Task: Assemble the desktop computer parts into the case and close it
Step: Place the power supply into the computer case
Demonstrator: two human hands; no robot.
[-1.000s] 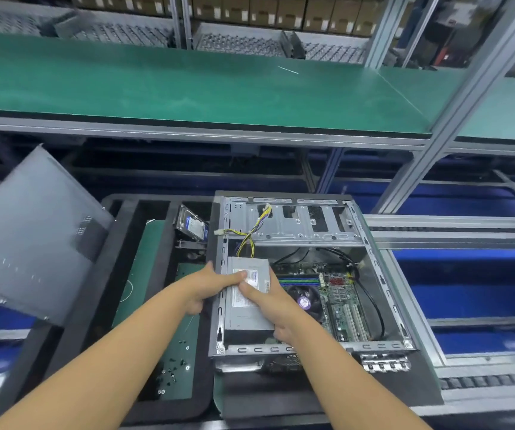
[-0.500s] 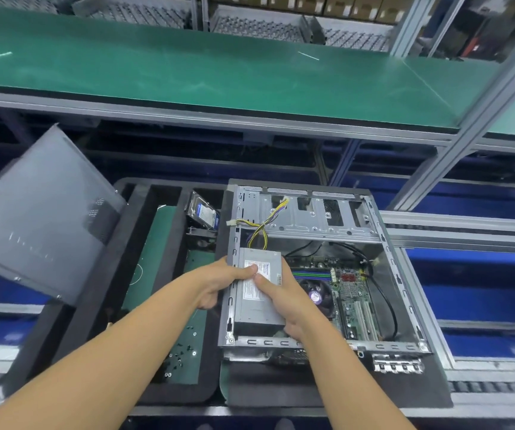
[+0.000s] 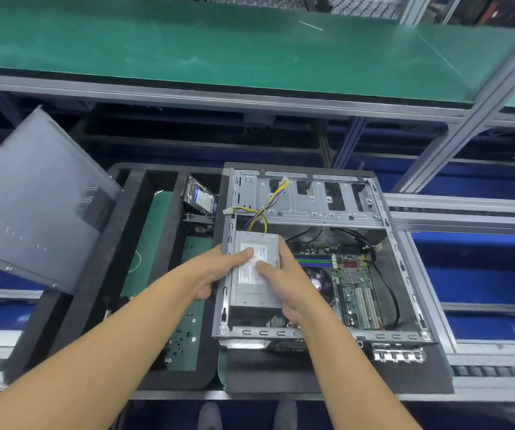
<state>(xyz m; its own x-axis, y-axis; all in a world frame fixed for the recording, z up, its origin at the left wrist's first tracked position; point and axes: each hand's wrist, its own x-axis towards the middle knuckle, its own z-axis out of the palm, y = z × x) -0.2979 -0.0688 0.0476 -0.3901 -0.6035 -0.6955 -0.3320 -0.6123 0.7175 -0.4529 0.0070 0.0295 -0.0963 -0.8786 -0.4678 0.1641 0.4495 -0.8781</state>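
Grey power supply (image 3: 257, 293) lies in the near left corner of the case (image 3: 403, 268), left hand (image 3: 216, 271) and right hand (image 3: 290, 287) gripping it, thumbs on top; I think better push it flat to the near wall, without pinching the cables (image 3: 261, 212).

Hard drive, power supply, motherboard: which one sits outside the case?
The hard drive, blue-labelled, in the black tray left of the case. The power supply, held by the left hand and right hand, and the motherboard are inside it.
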